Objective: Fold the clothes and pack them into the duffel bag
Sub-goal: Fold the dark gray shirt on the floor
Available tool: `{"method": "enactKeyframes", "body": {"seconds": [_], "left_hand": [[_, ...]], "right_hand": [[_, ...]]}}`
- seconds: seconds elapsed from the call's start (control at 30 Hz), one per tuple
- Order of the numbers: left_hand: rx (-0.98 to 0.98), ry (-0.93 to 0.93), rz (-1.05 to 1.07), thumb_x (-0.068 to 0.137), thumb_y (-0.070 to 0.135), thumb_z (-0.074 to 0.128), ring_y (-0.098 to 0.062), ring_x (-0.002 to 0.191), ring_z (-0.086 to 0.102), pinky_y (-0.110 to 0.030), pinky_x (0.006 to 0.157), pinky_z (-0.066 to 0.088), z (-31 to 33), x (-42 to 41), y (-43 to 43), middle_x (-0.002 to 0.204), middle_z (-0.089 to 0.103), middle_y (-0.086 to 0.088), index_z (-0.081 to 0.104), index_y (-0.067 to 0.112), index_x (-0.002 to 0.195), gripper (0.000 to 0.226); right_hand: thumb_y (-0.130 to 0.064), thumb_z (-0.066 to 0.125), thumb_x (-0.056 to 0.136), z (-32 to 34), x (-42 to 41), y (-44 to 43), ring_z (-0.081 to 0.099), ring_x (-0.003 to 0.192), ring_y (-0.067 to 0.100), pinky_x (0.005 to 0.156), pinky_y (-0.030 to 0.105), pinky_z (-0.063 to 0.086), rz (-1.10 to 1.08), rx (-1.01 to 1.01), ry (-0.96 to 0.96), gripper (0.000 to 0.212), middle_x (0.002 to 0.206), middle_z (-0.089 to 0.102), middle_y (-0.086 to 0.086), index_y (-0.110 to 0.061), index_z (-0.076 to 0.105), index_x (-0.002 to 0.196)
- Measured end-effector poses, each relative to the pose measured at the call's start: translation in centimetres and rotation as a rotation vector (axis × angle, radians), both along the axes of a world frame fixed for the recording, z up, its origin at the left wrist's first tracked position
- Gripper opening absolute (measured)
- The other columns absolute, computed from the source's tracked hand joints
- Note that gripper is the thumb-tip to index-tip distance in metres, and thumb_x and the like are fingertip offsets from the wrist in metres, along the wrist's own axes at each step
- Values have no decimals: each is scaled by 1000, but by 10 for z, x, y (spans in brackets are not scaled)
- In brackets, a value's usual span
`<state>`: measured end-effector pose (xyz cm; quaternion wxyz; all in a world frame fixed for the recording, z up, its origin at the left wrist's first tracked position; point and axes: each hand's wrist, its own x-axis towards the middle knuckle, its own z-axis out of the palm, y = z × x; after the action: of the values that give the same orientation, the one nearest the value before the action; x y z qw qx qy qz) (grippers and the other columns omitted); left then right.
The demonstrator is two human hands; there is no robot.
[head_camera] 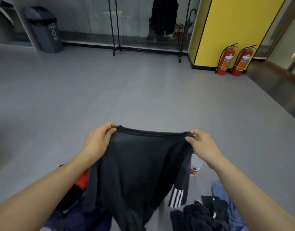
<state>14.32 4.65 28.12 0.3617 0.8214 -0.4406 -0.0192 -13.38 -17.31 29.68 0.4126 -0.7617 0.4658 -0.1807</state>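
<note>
- Both hands pinch the top edge of a black shirt [140,164]. The left hand [96,140] holds the corner at ten o'clock and the right hand [201,145] holds the corner at two o'clock, each with its thumb on the near side and its fingers curled over the hem.
- The shirt hangs in the air between the hands, low in the middle of the view. Its top edge is pulled straight and its body falls toward six o'clock.
- A sleeve [178,195] with three white stripes dangles at the shirt's four o'clock.
- A water bottle [195,167] with a red label stands on the floor [143,97] at three o'clock of the shirt, just under the right wrist.
- A red garment [82,179] lies at nine o'clock of the shirt, partly behind it.
- Dark blue clothes [73,217] are heaped at seven o'clock.
- A pile of black clothes [203,214] lies at five o'clock, with a light blue garment [221,194] beside it.
- Far off at twelve o'clock stands a black clothes rack [115,30].
- A grey bin [45,30] stands at eleven o'clock.
- Two red fire extinguishers [226,60] stand at two o'clock against a yellow wall [235,30].
</note>
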Motion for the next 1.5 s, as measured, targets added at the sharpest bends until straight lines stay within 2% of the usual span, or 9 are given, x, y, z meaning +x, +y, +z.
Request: {"method": "enactKeyframes", "body": {"seconds": [0.23,0.37,0.5,0.8,0.9,1.13,1.27,1.37,1.5], "left_hand": [[-112,-305,22,104,35,47,-37,97,63,-43,78,48,97,73,-114,103,73,-8,61,25,110,18],[-315,-420,-2,103,38,45,-29,89,63,-42,78,49,156,79,-137,94,70,-3,60,25,110,21],[-403,-453,-76,103,35,46,-20,81,61,-36,75,47,158,70,-121,88,68,3,61,24,111,20],[9,-379,-311,95,40,39,-23,69,67,-33,61,53,-50,13,-52,82,71,5,53,35,106,19],[261,-367,-395,90,38,41,-18,70,67,-33,56,53,-152,-9,-36,84,67,10,55,33,105,21],[812,-335,-594,33,15,91,-14,51,60,-22,48,45,-365,-66,23,65,60,12,61,33,83,62],[775,-358,-640,74,49,71,-17,48,59,-26,47,47,-404,-91,56,80,56,10,67,32,73,18],[703,-313,-560,88,64,48,-14,58,63,-27,53,52,-403,-95,43,80,60,12,70,33,85,38],[462,-300,-470,102,34,46,-19,84,64,-37,72,58,-406,-112,-30,104,64,8,70,25,116,29]], "right_hand": [[-23,61,96,81,68,-85,62,91,28,77,37,46,-118,-399,-224,6,86,66,0,-20,64,91],[-38,59,90,133,69,-109,67,96,21,89,50,54,-146,-557,-389,13,94,72,-5,-31,68,96],[-30,58,98,144,35,-90,62,82,12,76,36,52,-47,-684,-410,18,88,70,-2,-22,73,103],[-23,63,94,-52,-58,-33,59,71,-1,65,15,41,151,-519,-19,15,81,63,-30,-37,67,94],[-29,65,93,-158,-80,-18,63,67,6,65,30,51,233,-432,182,16,78,68,-18,-40,60,104],[-53,45,93,-377,-117,41,69,84,15,71,29,54,497,-226,484,31,91,68,-14,-33,69,89],[-53,45,90,-408,-131,73,68,103,15,92,41,56,500,-255,564,39,114,69,-8,-34,77,100],[-52,48,92,-395,-124,65,68,96,7,98,32,47,384,-284,444,35,104,71,-15,-34,78,94],[-29,66,94,-395,-94,20,67,99,16,83,29,56,238,-342,319,18,112,69,-10,-24,74,110]]}}
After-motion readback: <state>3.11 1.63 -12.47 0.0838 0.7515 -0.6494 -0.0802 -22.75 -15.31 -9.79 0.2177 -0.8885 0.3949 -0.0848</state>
